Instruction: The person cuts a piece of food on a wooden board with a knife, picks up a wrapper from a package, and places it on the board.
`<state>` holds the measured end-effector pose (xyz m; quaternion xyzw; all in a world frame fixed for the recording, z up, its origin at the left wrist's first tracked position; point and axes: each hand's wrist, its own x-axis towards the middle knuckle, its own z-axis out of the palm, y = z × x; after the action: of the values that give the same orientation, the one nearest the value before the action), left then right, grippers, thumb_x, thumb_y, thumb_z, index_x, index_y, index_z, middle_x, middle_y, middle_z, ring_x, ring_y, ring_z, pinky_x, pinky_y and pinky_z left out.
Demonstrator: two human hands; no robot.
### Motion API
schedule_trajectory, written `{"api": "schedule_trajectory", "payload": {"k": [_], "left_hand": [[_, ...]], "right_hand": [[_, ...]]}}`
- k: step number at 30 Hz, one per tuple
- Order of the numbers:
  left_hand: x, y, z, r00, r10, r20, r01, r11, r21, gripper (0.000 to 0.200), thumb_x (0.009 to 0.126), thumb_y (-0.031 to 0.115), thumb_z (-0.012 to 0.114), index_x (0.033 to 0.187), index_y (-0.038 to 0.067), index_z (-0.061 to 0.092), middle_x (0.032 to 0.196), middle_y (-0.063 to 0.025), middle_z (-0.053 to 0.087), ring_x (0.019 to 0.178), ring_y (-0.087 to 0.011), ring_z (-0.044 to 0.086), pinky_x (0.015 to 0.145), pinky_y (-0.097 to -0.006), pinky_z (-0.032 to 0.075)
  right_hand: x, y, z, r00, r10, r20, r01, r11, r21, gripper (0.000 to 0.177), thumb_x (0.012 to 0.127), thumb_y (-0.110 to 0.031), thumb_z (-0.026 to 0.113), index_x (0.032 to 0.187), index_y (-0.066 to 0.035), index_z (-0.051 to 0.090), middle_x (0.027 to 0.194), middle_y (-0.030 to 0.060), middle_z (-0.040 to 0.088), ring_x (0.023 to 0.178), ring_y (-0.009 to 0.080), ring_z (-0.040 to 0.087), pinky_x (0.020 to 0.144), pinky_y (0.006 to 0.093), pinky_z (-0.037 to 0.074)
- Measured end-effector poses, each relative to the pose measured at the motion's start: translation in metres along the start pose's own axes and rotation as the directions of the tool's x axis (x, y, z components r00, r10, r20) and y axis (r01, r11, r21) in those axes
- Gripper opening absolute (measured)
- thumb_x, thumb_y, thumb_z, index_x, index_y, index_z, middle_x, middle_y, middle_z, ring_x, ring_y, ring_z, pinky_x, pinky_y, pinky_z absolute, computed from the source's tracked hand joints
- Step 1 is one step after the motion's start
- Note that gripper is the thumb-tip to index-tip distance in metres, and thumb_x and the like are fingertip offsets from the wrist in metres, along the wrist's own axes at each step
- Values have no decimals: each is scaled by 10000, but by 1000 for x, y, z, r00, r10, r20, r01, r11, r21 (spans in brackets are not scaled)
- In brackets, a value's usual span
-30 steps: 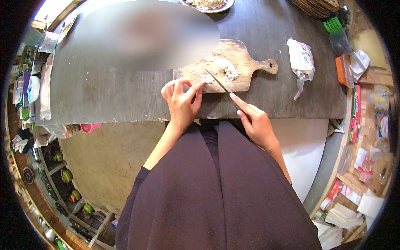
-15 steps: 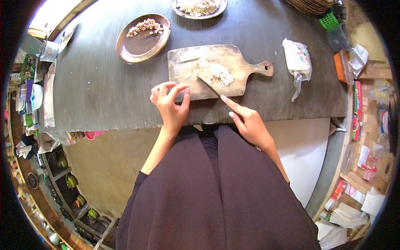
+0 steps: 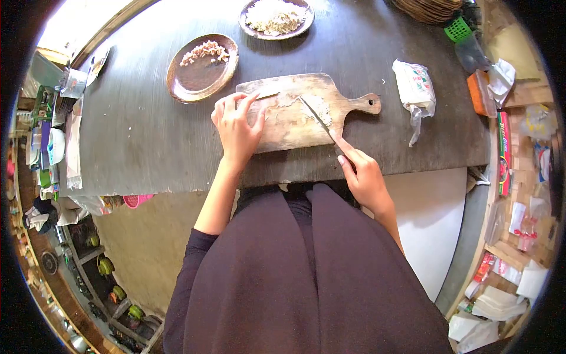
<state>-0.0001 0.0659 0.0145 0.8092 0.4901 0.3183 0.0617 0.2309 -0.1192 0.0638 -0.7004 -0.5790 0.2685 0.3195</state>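
Note:
A wooden cutting board (image 3: 289, 138) with a handle lies near the table's front edge. My right hand (image 3: 367, 182) grips a knife (image 3: 318, 113), index finger along it, and the blade lies over a small heap of chopped white food (image 3: 319, 107). My left hand (image 3: 237, 131) reaches over the board's left side, thumb and fingers apart. Its index fingertip is right at the near end of a pale flat strip of food (image 3: 269, 93). Small scraps are scattered on the board between the hands.
Beyond the board stand a brown plate (image 3: 200, 82) with small diced pieces and another plate (image 3: 277, 34) heaped with pale chopped food. A white plastic packet (image 3: 414, 85) lies right of the handle. An orange sponge-like block (image 3: 480, 94) and a green basket (image 3: 457, 29) sit at the right edge.
My left hand has moved forward from the board's near edge to the pale strip, its fingers opening. The knife has shifted right, onto the chopped heap. The view has shifted slightly.

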Motion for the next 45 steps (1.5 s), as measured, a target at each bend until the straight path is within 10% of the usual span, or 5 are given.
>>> {"api": "schedule_trajectory", "payload": {"k": [6, 26, 32, 38, 45], "left_hand": [[19, -9, 10, 997, 41, 73, -47, 996, 79, 325, 842, 261, 772, 1152, 168, 747, 1119, -70, 646, 1080, -275, 581, 938, -442, 425], [21, -15, 6, 998, -1, 63, 17, 965, -261, 90, 820, 84, 756, 893, 67, 706, 849, -70, 719, 807, -229, 684, 793, -357, 514], [8, 15, -18, 908, -173, 381, 415, 485, -770, 112, 903, 86, 763, 961, 7, 710, 891, -44, 743, 834, -104, 687, 802, -262, 525], [-3, 47, -38, 886, -49, 461, 441, 396, -805, 80, 903, 44, 766, 951, 7, 714, 918, -23, 733, 847, -77, 662, 807, -247, 517], [-6, 60, -58, 919, 33, 393, 321, 514, -795, 56, 907, -4, 719, 962, -15, 714, 933, -39, 741, 889, -94, 676, 863, -268, 526]], "right_hand": [[-1, -7, 0, 999, -8, 34, 8, 1000, 11, 484, 987, -55, 584, 1468, -100, 550, 1086, 237, 684, 838, 375, 630, 812, 387, 512], [62, 27, 9, 974, -50, -220, -28, 941, -339, 719, 881, -105, 710, 1532, -315, 489, 1063, 103, 581, 999, 303, 610, 888, 430, 524], [67, -2, 3, 885, -330, -327, 119, 842, -526, 548, 855, -159, 741, 1392, -165, 633, 1029, 103, 589, 966, 303, 600, 862, 415, 484], [67, -37, 11, 955, -213, -208, 267, 921, 284, 217, 850, -163, 788, 1019, -30, 755, 942, 133, 673, 866, 257, 634, 815, 387, 496], [65, -42, 5, 955, -220, -201, 280, 890, 359, 62, 866, -27, 737, 914, -15, 700, 903, 53, 664, 825, 133, 581, 761, 285, 443]]}}
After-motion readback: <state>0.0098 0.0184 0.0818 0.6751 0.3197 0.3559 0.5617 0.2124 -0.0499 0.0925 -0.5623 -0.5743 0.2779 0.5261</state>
